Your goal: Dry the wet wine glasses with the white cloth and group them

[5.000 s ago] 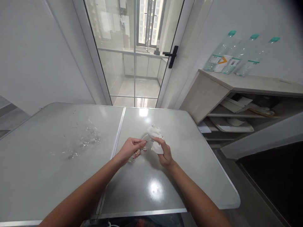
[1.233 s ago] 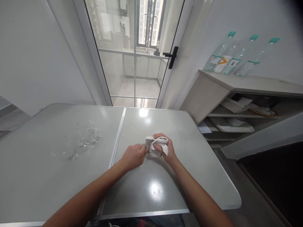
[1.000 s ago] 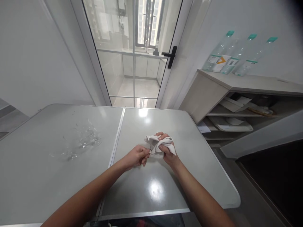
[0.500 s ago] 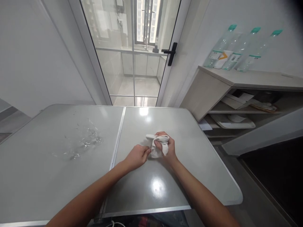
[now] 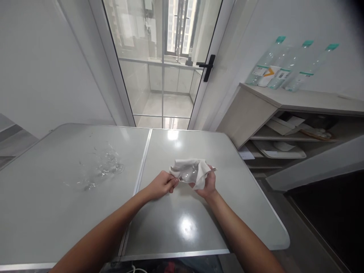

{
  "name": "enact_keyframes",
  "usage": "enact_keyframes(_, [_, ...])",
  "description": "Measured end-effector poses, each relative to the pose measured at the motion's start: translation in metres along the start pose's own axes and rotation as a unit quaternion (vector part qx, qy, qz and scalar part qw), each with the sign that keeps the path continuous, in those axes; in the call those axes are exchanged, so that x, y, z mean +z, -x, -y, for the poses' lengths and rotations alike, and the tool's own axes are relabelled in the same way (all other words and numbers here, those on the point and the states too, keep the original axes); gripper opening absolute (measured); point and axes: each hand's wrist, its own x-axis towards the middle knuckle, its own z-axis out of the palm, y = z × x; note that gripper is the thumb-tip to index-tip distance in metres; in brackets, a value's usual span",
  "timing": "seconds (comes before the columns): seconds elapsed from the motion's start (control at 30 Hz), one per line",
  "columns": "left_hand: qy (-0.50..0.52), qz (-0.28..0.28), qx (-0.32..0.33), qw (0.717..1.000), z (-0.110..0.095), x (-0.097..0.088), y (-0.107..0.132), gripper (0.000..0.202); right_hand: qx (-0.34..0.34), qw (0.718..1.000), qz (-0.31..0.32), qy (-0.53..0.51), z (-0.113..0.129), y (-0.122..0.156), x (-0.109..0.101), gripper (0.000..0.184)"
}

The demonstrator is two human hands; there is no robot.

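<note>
Above the grey table [image 5: 182, 223] my left hand [image 5: 161, 185] is closed in a pinch on the stem of a clear glass [image 5: 187, 175]. The glass lies on its side with its bowl resting in a white cloth [image 5: 196, 170]. The cloth is spread open around the bowl. My right hand [image 5: 209, 184] cups the cloth and the bowl from below and from the right, fingers mostly hidden under the fabric.
Several clear glasses [image 5: 101, 168] stand together on the left half of the table, past a metal seam [image 5: 142, 163]. A shelf unit [image 5: 284, 113] on the right carries three plastic bottles [image 5: 287, 64]. A glass door [image 5: 162, 60] is behind the table.
The cloth, bunched tightly round the glass half a second ago, has opened out, and the bowl shows inside it. My right hand has turned under the cloth. My left hand keeps its pinch.
</note>
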Motion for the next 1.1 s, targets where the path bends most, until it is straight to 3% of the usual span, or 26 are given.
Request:
enact_keyframes(0.1, [-0.028,-0.016,0.013,0.999,0.001,-0.007,-0.001,0.048,0.029,0.994,0.033,-0.096,0.009,-0.001,-0.001,0.058])
enact_keyframes(0.17, [-0.052,-0.010,0.010,0.999,0.000,-0.012,0.000,0.048,0.034,0.992,0.071,-0.098,0.013,-0.003,-0.001,0.051])
enact_keyframes(0.3, [-0.156,0.020,0.031,0.987,-0.002,-0.018,0.002,0.042,0.018,0.992,0.125,0.014,0.012,-0.005,0.003,0.051])
enact_keyframes(0.37, [-0.237,0.046,0.064,0.968,-0.002,-0.019,0.004,0.039,0.015,0.983,0.152,0.102,0.009,-0.007,0.002,0.052])
enact_keyframes(0.43, [-0.324,0.065,0.083,0.940,-0.001,-0.018,0.005,0.037,0.008,0.967,0.175,0.185,0.005,-0.009,0.000,0.038])
enact_keyframes(0.53, [-0.428,0.061,0.080,0.898,0.003,-0.017,0.006,0.035,0.006,0.956,0.159,0.249,-0.003,-0.012,-0.005,0.021])
enact_keyframes(0.67, [-0.487,0.049,0.076,0.869,0.006,-0.017,0.005,0.038,0.116,0.951,0.103,0.268,-0.016,-0.014,-0.008,0.028])
enact_keyframes(0.77, [-0.450,0.045,0.064,0.890,0.004,-0.017,0.004,0.038,0.102,0.955,0.091,0.264,-0.019,-0.014,-0.007,0.030])
enact_keyframes(0.87, [-0.338,0.050,0.043,0.939,-0.002,-0.018,0.005,0.042,0.002,0.953,0.084,0.292,-0.013,-0.012,-0.006,0.023])
enact_keyframes(0.97, [-0.176,0.077,-0.008,0.981,-0.006,-0.020,0.006,0.047,-0.092,0.927,0.096,0.350,0.000,-0.008,-0.006,0.017])
enact_keyframes(1.03, [-0.052,0.127,-0.055,0.989,-0.006,-0.022,0.005,0.048,-0.150,0.908,0.116,0.372,0.008,-0.004,-0.005,0.014])
enact_keyframes(1.1, [0.039,0.187,-0.089,0.977,-0.006,-0.022,0.005,0.048,-0.191,0.898,0.143,0.369,0.014,0.000,-0.005,0.017])
